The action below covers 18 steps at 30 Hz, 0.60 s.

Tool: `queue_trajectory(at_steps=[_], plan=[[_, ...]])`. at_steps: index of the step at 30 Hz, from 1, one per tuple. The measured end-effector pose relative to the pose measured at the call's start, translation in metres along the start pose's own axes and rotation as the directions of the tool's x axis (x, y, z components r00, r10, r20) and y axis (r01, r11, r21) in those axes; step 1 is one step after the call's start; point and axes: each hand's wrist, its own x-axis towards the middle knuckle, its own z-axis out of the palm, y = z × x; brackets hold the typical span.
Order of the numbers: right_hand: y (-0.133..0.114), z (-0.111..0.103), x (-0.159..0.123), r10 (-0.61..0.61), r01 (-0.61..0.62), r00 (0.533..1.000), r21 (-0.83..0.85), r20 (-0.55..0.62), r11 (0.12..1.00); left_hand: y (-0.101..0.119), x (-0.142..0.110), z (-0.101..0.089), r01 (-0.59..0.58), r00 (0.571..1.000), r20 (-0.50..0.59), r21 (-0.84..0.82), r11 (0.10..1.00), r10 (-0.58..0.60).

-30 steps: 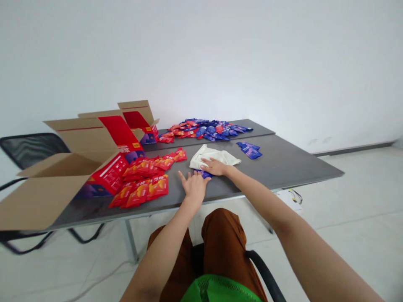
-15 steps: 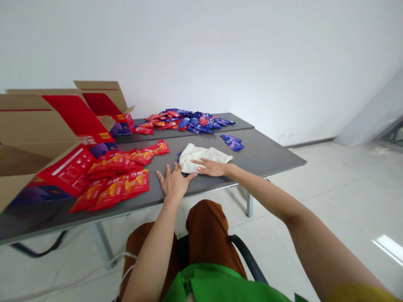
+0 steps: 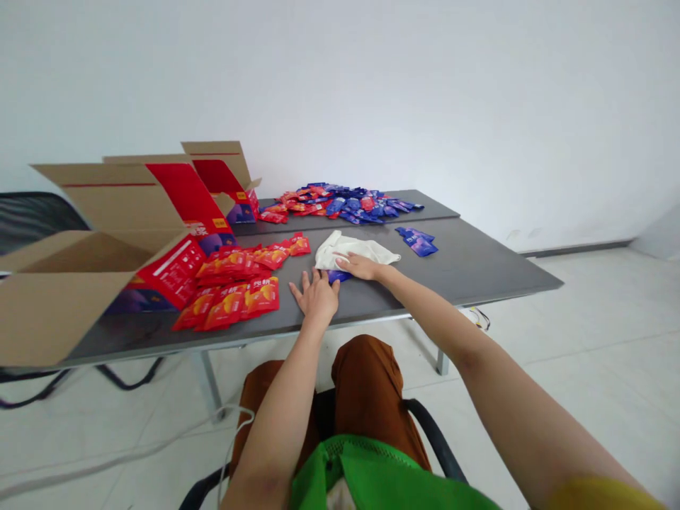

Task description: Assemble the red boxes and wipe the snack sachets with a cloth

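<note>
A crumpled white cloth (image 3: pixel 334 249) lies on the dark grey table (image 3: pixel 467 262). My right hand (image 3: pixel 362 267) rests on its front side with the fingers stretched out. From under the cloth's near edge shows part of a blue packet (image 3: pixel 340 275); the cloth hides the rest. At that packet's left end is my left hand (image 3: pixel 319 303), palm down with spread fingers, the fingertips by the cloth's edge. To its left, red packets with an orange print (image 3: pixel 263 295) lie in overlapping rows. Several blue packets (image 3: pixel 418 242) lie right of the cloth.
Open cardboard boxes (image 3: pixel 175 273) stand on the table's left side, with another open box (image 3: pixel 245 202) behind. A mixed heap of red and blue packets (image 3: pixel 345 202) covers the back. A white wall rises behind the table. A white cable (image 3: pixel 159 445) runs below at the left.
The view has turned left, so everything sits further right. More of the blue packet shows below the cloth, which has slid slightly away from it. Both hands stay close to the cloth.
</note>
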Motion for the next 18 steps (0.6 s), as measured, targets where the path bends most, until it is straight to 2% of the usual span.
queue_trajectory(at_steps=[4, 7, 11, 15, 18], plan=[[-0.004, 0.003, 0.029, 0.042, -0.042, 0.999, -0.082, -0.007, 0.996, 0.001, -0.001, -0.004, -0.015, 1.0, 0.008, 0.008, 1.0, 0.014], [-0.009, 0.002, 0.03, 0.011, -0.012, 1.0, -0.103, -0.011, 0.995, 0.001, -0.002, -0.006, -0.012, 1.0, 0.008, 0.006, 1.0, 0.012], [-0.016, 0.003, 0.001, -0.017, 0.017, 1.0, -0.043, -0.004, 0.999, 0.001, -0.002, -0.006, -0.003, 1.0, -0.018, -0.029, 1.0, 0.003], [-0.019, -0.001, -0.033, -0.01, 0.01, 0.998, -0.003, 0.054, 1.0, -0.002, 0.001, 0.0, 0.01, 0.999, -0.046, -0.07, 0.997, -0.013], [-0.017, -0.009, -0.045, 0.017, -0.018, 0.998, 0.023, 0.055, 1.0, -0.004, 0.004, 0.004, 0.028, 0.998, -0.048, -0.083, 0.996, -0.032]])
